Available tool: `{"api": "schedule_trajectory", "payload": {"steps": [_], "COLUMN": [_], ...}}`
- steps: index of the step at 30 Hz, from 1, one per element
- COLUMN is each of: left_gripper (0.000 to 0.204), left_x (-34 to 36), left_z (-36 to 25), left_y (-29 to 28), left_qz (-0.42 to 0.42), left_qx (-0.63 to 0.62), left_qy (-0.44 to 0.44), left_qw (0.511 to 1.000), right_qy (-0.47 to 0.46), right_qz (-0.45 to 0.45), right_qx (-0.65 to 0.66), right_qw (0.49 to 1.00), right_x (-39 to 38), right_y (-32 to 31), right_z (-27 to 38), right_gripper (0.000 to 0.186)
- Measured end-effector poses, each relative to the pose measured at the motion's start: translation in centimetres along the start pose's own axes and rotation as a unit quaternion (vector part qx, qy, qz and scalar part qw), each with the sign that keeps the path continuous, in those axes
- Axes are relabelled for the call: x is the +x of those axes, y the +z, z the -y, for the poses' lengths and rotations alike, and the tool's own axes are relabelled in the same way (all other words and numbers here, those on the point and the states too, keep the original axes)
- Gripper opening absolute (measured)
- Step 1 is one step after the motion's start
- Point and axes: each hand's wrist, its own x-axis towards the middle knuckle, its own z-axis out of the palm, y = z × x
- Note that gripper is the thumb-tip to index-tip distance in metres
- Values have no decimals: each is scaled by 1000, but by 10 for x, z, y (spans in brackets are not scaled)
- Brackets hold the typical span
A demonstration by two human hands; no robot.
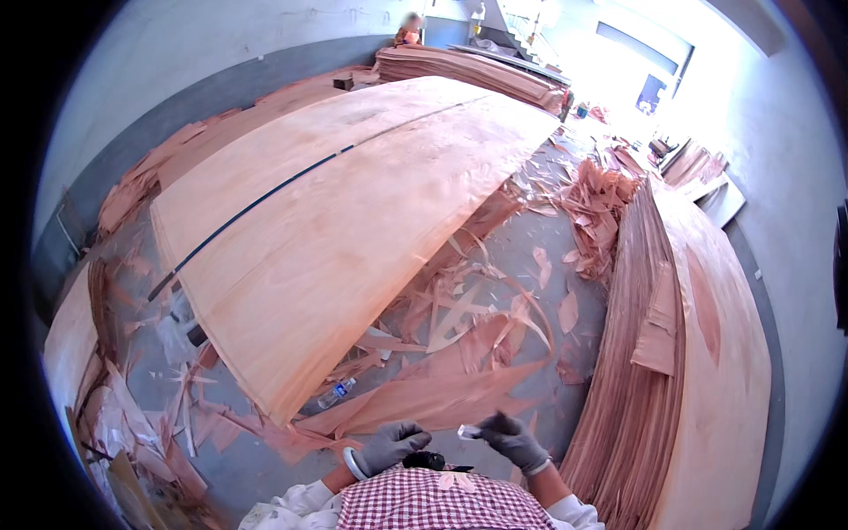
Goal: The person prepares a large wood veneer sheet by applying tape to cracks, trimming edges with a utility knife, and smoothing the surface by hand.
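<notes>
Both hands wear grey gloves and are raised in front of my checked apron (433, 502). My right hand (516, 444) pinches a small white piece (469, 432) between its fingertips; its exact kind is too small to make out. To the left, my left hand (389, 446) has its fingers bent and pressed together, and whatever they may hold does not show. A black object (425, 460) sits at the apron's top edge between the hands, its kind unclear. Beyond them lies a broad stack of thin wood veneer sheets (353, 238), with a long dark strip (256, 206) across its top.
A tall veneer stack (627, 380) stands close on my right. Torn veneer scraps (477, 344) litter the floor, with a plastic bottle (336, 392) by the big stack's near corner. Another person (408, 32) is at the far end, behind more veneer (468, 75).
</notes>
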Motion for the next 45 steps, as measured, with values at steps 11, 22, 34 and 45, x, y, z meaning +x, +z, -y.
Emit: {"api": "schedule_trajectory", "payload": {"steps": [11,22,34,45], "left_gripper": [25,28,27,29], "left_x": [-46,-77,-95,-82], "left_z": [9,34,48,67], "left_y": [-80,-109,-113,-113], "left_qz": [-197,-214,-192,-75], "left_qx": [181,155,227,297], "left_qy": [49,71,86,70], "left_qw": [962,962,951,949], "right_qy": [-159,-120,-7,-107], "right_qz": [-184,-266,-220,-148], "right_qx": [76,25,104,149], "right_qw": [967,956,970,972], "right_x": [-68,-62,-44,-60], "right_y": [-85,-62,-39,-67], "right_z": [75,81,58,42], "right_gripper": [18,11,22,19]}}
